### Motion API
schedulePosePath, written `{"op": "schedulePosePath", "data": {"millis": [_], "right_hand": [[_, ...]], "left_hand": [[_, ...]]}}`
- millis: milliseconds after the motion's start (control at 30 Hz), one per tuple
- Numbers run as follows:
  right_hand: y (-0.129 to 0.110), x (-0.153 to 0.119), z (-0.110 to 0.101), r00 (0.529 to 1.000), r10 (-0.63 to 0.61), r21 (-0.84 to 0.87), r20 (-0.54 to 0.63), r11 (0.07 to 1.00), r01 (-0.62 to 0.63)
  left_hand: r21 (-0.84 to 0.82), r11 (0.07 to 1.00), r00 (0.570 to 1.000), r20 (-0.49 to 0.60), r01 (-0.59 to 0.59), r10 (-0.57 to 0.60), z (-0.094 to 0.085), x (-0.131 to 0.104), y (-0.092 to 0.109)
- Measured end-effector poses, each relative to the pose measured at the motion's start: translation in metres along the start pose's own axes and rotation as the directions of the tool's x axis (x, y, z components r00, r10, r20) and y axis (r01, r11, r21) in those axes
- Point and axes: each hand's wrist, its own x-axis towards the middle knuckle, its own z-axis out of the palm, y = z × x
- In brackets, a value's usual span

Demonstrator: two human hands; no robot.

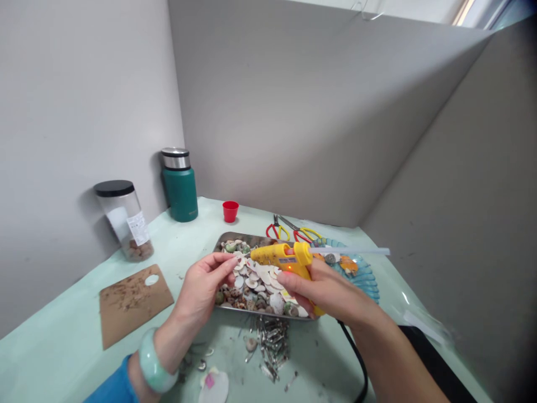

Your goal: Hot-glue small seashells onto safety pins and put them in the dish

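Note:
My right hand [308, 285] is wrapped round the handle of a yellow hot glue gun [277, 255], with a long clear glue stick [352, 251] poking out of its back end. The gun's nozzle points left, close to the fingertips of my left hand [210, 280]. Thumb and index finger of that hand are pinched together on something too small to make out. Both hands are over a metal tray [264, 314] full of seashells [251, 282]. In front of the tray lies a pile of metal clips or pins [272, 341], with a small shell [250, 344] beside it.
A brown board [136, 302], a black-lidded jar [130, 224], a green flask [180, 187] and a red cup [230, 211] stand or lie to the left and back. Scissors [297, 228] and a blue glass plate [364, 277] are behind and right. A black cord [356, 352] runs toward the front edge.

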Motion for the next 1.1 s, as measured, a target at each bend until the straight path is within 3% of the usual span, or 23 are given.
{"op": "schedulePosePath", "data": {"millis": [67,167,333,467,600,700,867,967,1100], "right_hand": [[-0.002,0.0,0.0,0.997,-0.061,-0.062,-0.043,0.996,0.058],[0.0,0.003,0.003,0.965,-0.224,-0.311,-0.136,0.934,0.173],[0.016,0.017,0.018,0.946,-0.235,-0.698,-0.224,0.716,0.013],[0.03,0.026,0.025,0.967,-0.197,-0.792,-0.161,0.611,-0.007],[0.026,0.023,0.022,0.961,-0.264,-0.791,-0.087,0.605,0.095],[0.012,0.018,0.025,0.884,-0.455,-0.733,-0.111,0.637,0.236],[-0.002,0.021,0.051,0.664,-0.71,-0.727,-0.234,0.581,0.366],[0.0,0.025,0.063,0.606,-0.756,-0.766,-0.246,0.535,0.357],[0.002,0.025,0.066,0.567,-0.766,-0.781,-0.304,0.541,0.313]], "left_hand": [[-0.007,1.0,1.0,0.001,-0.005,0.005,0.0,0.0,0.001],[-0.018,1.0,1.0,0.0,-0.011,0.011,0.0,-0.001,0.002],[-0.009,1.0,1.0,0.005,-0.019,0.019,0.001,-0.001,0.002],[-0.011,1.0,1.0,0.022,-0.018,0.018,0.003,-0.003,0.004],[-0.026,1.0,0.999,0.033,-0.015,0.016,0.006,-0.006,0.005],[-0.043,0.999,0.999,0.049,-0.001,0.003,0.009,-0.01,0.005],[-0.046,0.999,0.997,0.08,0.023,-0.019,0.012,-0.015,0.003],[-0.036,0.999,0.996,0.088,0.023,-0.02,0.014,-0.017,0.001],[-0.027,0.999,0.996,0.088,0.032,-0.029,0.015,-0.019,-0.001]]}}
